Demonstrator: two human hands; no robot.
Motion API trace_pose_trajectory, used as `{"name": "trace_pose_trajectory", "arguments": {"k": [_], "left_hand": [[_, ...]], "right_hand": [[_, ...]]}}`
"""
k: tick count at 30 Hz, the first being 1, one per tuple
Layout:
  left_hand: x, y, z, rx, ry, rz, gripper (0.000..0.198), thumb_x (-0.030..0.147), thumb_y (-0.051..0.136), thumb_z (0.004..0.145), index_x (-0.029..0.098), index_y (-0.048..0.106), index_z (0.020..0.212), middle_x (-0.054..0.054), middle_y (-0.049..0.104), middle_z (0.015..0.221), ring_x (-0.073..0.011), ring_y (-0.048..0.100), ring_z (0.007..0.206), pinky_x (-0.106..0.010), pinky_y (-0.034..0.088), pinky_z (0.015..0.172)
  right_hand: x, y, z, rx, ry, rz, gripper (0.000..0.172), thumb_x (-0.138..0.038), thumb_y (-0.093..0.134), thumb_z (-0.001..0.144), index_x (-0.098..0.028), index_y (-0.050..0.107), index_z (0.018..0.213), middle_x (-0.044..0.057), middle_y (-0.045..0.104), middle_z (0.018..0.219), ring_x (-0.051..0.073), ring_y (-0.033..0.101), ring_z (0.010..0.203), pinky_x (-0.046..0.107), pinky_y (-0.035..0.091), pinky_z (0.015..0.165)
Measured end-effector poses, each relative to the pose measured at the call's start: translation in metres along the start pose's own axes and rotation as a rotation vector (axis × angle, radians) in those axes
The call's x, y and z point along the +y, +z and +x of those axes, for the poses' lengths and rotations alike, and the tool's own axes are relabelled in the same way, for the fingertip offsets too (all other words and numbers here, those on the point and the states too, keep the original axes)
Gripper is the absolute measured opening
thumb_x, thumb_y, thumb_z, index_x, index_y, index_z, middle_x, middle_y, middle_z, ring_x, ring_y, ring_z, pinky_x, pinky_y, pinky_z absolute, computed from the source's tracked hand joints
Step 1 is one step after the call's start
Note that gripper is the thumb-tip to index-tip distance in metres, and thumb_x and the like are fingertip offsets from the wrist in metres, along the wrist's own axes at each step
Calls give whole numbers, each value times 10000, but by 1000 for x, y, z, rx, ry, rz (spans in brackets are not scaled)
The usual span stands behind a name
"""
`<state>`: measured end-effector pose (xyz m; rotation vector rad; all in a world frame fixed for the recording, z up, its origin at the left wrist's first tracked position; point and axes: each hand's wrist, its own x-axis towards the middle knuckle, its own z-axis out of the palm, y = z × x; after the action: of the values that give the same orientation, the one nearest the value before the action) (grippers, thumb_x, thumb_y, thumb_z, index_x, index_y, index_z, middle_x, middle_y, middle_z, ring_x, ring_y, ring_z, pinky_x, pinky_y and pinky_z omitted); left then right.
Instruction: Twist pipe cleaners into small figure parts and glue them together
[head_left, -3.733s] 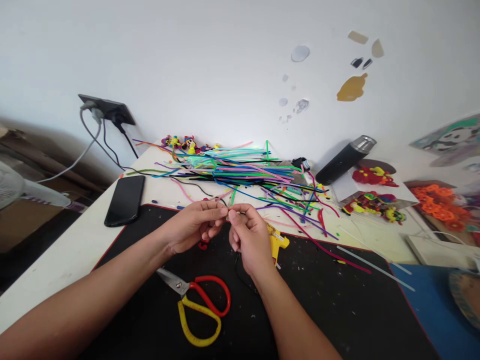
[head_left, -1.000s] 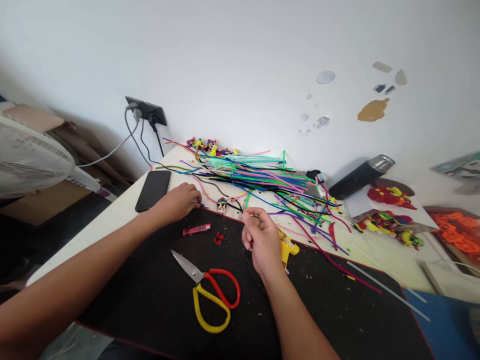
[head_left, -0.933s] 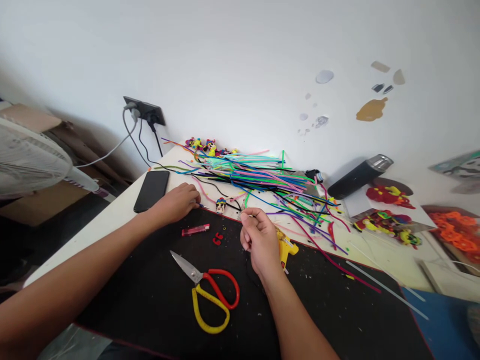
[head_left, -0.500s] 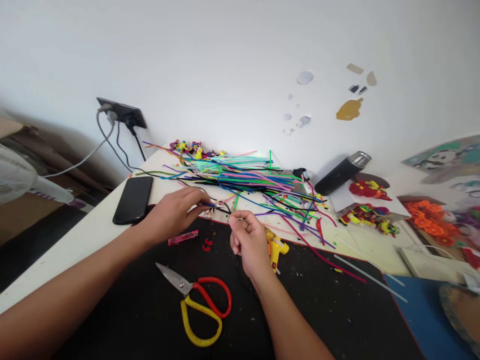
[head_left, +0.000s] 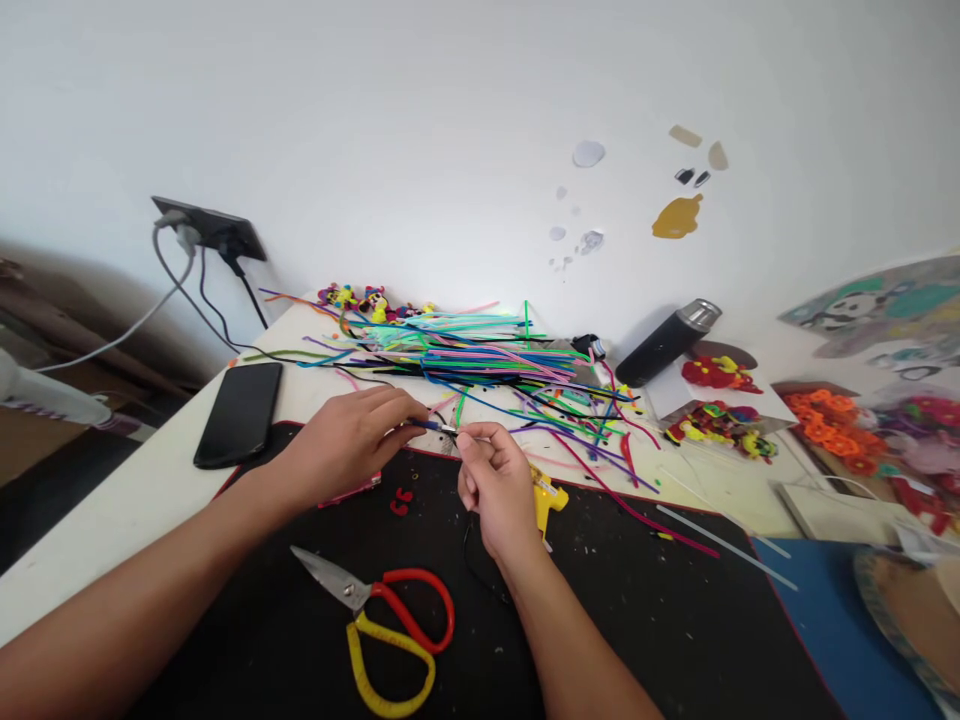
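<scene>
Blue — clamped a slim tool (head_left: 430,426) in the left hand (head_left: 337,440), jutting past fingertips toward the right hand (head_left: 498,487) — pinched together.

One head-worn camera is looking forward and down at the left hand (head_left: 358,438) and right hand (head_left: 496,485) from close above. It is facing the white wall (head_left: 375,120), which is filling the view's upper part.

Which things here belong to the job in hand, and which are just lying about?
In the job:
Slim blue tool, held by the left hand, close to the right hand, whose contents are hidden
Probably also scissors, yellow glue gun, coloured stems, all set down

Apparently just lying about:
Black phone
Dark flask
</scene>
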<state>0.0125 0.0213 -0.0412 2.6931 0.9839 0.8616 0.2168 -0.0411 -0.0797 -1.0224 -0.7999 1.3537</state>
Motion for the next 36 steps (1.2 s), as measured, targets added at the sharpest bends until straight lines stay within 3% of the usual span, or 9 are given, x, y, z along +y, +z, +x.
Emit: {"name": "trace_pose_trajectory", "arguments": {"k": [18,36], "left_hand": [[2,3,-8,-21,69,75,228,250,475,1106,222,701,1124,-66,799,988,-213,750,906,-305,537,789],[6,1,-6,-45,70,46,232,213,479,1094,221,682,982,-50,774,912,-208,708,828,-305,517,759]], "right_hand": [[2,3,-2,-23,11,-29,387,-527,853,855,-203,663,950,-136,459,492,60,369,338,188,240,371],[2,2,-2,-37,13,-75,402,-551,862,845,-211,653,896,-138,449,473,60,364,341,190,259,369]]}}
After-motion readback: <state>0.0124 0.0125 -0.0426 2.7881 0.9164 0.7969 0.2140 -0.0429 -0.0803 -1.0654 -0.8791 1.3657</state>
